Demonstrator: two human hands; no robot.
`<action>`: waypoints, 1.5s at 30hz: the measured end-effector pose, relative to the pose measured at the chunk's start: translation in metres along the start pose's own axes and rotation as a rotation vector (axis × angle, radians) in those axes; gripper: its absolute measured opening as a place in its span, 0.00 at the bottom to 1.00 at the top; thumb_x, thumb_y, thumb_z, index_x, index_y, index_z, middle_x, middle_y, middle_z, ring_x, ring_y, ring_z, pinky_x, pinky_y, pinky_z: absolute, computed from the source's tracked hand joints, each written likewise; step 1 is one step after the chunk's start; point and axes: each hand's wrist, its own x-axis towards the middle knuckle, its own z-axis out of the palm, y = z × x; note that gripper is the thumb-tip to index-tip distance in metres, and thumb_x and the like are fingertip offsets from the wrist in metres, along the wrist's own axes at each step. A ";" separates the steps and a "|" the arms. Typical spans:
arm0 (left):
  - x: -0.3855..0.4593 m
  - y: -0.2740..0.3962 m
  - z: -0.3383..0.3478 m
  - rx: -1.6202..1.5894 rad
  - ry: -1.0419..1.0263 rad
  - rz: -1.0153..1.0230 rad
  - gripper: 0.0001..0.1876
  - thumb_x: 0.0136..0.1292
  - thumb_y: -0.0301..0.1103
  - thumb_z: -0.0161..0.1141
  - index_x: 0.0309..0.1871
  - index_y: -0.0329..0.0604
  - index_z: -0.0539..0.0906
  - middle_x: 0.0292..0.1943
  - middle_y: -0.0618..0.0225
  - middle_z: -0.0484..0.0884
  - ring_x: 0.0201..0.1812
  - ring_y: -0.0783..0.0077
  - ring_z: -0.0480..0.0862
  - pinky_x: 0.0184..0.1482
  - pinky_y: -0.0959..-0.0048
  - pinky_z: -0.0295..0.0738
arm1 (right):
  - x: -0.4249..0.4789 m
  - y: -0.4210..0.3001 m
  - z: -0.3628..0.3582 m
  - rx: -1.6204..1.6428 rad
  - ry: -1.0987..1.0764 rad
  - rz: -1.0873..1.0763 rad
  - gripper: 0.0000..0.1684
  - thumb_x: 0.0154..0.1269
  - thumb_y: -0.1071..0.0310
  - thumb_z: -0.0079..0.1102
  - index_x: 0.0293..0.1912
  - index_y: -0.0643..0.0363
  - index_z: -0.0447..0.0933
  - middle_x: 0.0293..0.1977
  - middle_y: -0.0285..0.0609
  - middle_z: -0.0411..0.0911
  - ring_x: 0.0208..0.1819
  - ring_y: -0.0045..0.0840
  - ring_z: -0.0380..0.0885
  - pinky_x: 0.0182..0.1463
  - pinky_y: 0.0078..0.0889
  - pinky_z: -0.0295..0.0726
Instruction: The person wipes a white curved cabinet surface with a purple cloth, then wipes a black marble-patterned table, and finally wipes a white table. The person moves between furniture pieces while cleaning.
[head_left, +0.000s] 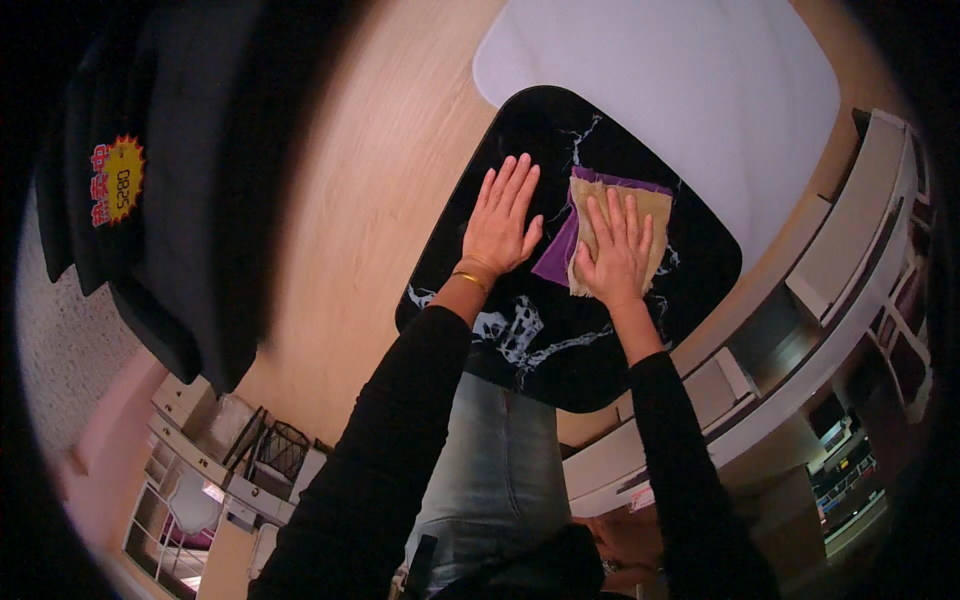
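A black table top (585, 352) with rounded corners and white marble-like veins lies before me. My left hand (499, 214) rests flat on its left part, palm down, thumb out to the side, holding nothing; a gold-coloured bangle (471, 280) circles that wrist. Under my right hand (621, 247) is a tan cloth (657, 206) with frayed edges, spread over a purple cloth (553, 259) that shows at the top and left. The right fingers are straight and spread on the tan cloth, not curled around it. Part of both cloths is hidden by that hand.
Beyond the black top, a white rounded surface (660, 90) adjoins it. Dark upholstered-looking furniture (202, 187) with a yellow-and-red sticker bearing writing stands at left on pale wood-look flooring (360, 187). White drawer units (847, 225) line the right side; a white cabinet (191, 450) is lower left.
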 end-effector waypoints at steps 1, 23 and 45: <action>0.000 0.000 0.000 -0.002 -0.002 0.003 0.38 0.65 0.37 0.57 0.78 0.41 0.60 0.80 0.56 0.55 0.81 0.54 0.53 0.81 0.53 0.45 | 0.000 0.000 0.001 -0.007 0.018 0.018 0.43 0.61 0.55 0.59 0.76 0.41 0.63 0.78 0.41 0.56 0.80 0.41 0.49 0.80 0.59 0.43; -0.002 0.002 0.002 0.029 0.037 -0.001 0.36 0.67 0.37 0.56 0.78 0.41 0.61 0.80 0.58 0.56 0.81 0.57 0.55 0.81 0.55 0.46 | 0.000 0.001 0.002 -0.044 0.067 -0.022 0.41 0.64 0.54 0.54 0.76 0.44 0.63 0.78 0.42 0.57 0.80 0.41 0.50 0.79 0.59 0.43; -0.069 0.015 0.015 0.168 0.281 -0.379 0.34 0.70 0.41 0.53 0.79 0.48 0.62 0.80 0.64 0.58 0.81 0.60 0.54 0.80 0.56 0.45 | 0.071 -0.005 0.009 -0.032 0.160 -0.149 0.42 0.69 0.50 0.53 0.79 0.41 0.56 0.80 0.42 0.50 0.81 0.43 0.46 0.79 0.64 0.41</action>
